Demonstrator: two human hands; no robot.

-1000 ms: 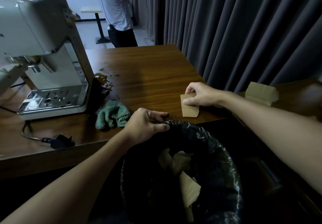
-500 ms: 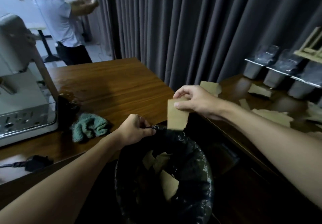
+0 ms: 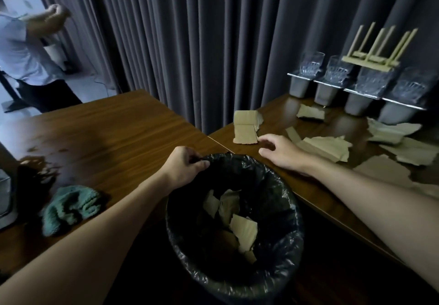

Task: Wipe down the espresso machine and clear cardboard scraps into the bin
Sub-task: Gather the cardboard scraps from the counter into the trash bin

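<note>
Scrap just past the right hand, which is empty, fingers slack.
Left hand pinches the bin rim; a tug there could tip it over.

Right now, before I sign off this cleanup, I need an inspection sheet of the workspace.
Surface: left table and right table, dark wood, meet at a corner; dark smears on the left one.
Job's things: black-lined bin holds cardboard scraps; green cloth on the left table; folded cardboard piece and torn scraps on the right table.
Clutter: glass tumblers on grey containers; wooden frame on top.
Grippers: left hand grips the bin liner's rim; right hand open, empty, beside the folded piece.
Cables: nothing seen.
Surroundings: grey curtain; another person far left.
</note>
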